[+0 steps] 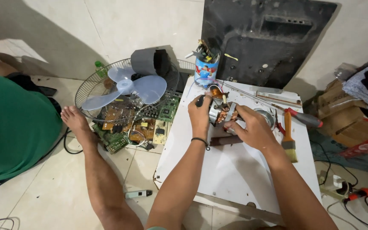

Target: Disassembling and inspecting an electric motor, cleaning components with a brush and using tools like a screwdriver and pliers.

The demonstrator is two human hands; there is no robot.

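Note:
My left hand (200, 115) grips a black-handled tool (200, 101) and presses against the left side of a small electric motor (222, 111) with copper windings. My right hand (248, 126) holds the motor from the right, fingers wrapped around its metal frame. The motor rests on a white board (231, 170) that serves as a worktop. Thin wires run from the motor toward a can (205, 68) stuffed with small tools at the board's far edge.
A paintbrush (289, 138), a red-handled screwdriver (305, 119) and a metal strip lie right of the motor. A fan with grille (126, 87) and circuit boards (137, 125) sit on the floor at left. Another person in green (13, 127) sits at left, a bare foot (76, 121) stretched out. A black panel (265, 38) leans on the wall.

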